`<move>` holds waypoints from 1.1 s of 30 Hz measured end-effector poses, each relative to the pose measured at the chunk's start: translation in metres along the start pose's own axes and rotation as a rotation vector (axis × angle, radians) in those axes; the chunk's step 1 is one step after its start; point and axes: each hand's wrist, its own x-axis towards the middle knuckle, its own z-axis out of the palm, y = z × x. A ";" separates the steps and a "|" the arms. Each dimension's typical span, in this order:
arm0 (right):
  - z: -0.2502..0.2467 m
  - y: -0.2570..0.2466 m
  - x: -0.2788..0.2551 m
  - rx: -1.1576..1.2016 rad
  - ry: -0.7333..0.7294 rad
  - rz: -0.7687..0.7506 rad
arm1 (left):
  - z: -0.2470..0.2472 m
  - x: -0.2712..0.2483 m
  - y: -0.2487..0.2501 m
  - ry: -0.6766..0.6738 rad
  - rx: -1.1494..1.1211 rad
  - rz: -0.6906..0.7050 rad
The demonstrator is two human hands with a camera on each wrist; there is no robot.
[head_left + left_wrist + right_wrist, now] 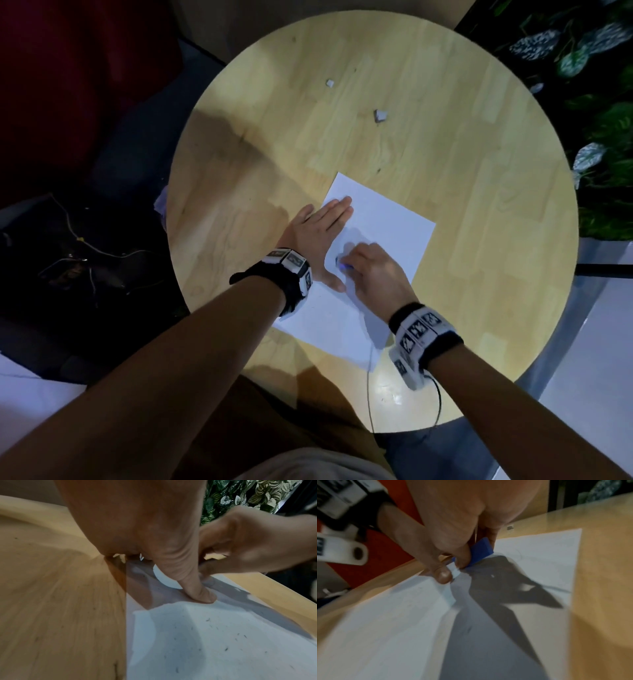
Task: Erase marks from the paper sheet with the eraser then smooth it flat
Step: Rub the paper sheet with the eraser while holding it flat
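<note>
A white paper sheet (387,226) lies on the round wooden table (445,154), its near end under my forearms. My left hand (322,233) lies flat with straight fingers on the sheet's left edge, thumb (197,591) pressed on the paper (214,635). My right hand (370,270) sits just beside it and pinches a small blue eraser (479,551) between thumb and fingers, its lower edge against the paper (539,555). In the head view only a blue sliver of the eraser (339,263) shows. Dark eraser crumbs dot the sheet in the left wrist view.
Two small grey scraps (380,115) (330,83) lie on the far half of the table. A thin cable (370,394) trails from my right wristband over the near table edge. Leafy plants (589,68) stand at the right, dark clutter on the floor at the left.
</note>
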 end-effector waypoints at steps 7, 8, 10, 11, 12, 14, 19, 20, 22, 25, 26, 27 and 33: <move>0.011 0.000 0.010 -0.006 0.106 0.088 | 0.000 -0.002 0.000 0.026 -0.016 0.002; 0.011 -0.002 -0.004 -0.004 0.073 0.060 | 0.001 -0.004 0.001 0.044 -0.020 -0.008; 0.008 -0.001 -0.023 0.000 0.001 0.045 | 0.001 -0.009 0.003 0.064 -0.012 -0.024; 0.005 0.003 -0.026 -0.010 -0.021 0.050 | 0.002 -0.013 0.002 0.072 -0.006 -0.027; 0.003 0.009 -0.026 -0.025 -0.026 0.062 | 0.004 -0.019 0.000 0.083 -0.020 -0.022; 0.001 0.019 -0.025 -0.014 -0.004 0.129 | 0.009 -0.034 -0.009 0.132 -0.097 -0.004; 0.006 0.028 -0.020 0.054 0.051 0.273 | 0.020 -0.075 -0.023 0.229 -0.124 0.088; 0.006 0.027 -0.017 0.048 0.043 0.263 | 0.019 -0.081 -0.023 0.218 -0.129 0.093; 0.007 0.026 -0.012 0.044 0.028 0.224 | 0.021 -0.090 -0.020 0.228 -0.153 0.089; 0.003 0.025 -0.004 0.078 0.013 0.172 | 0.009 -0.092 -0.015 0.243 -0.258 0.019; 0.000 0.024 -0.002 0.087 0.011 0.156 | 0.001 -0.085 -0.018 0.213 -0.303 -0.006; -0.003 0.024 0.001 0.083 0.011 0.140 | -0.004 -0.076 -0.023 0.203 -0.331 -0.019; -0.008 0.019 0.008 0.062 -0.013 0.143 | 0.001 -0.035 -0.058 0.221 -0.283 0.007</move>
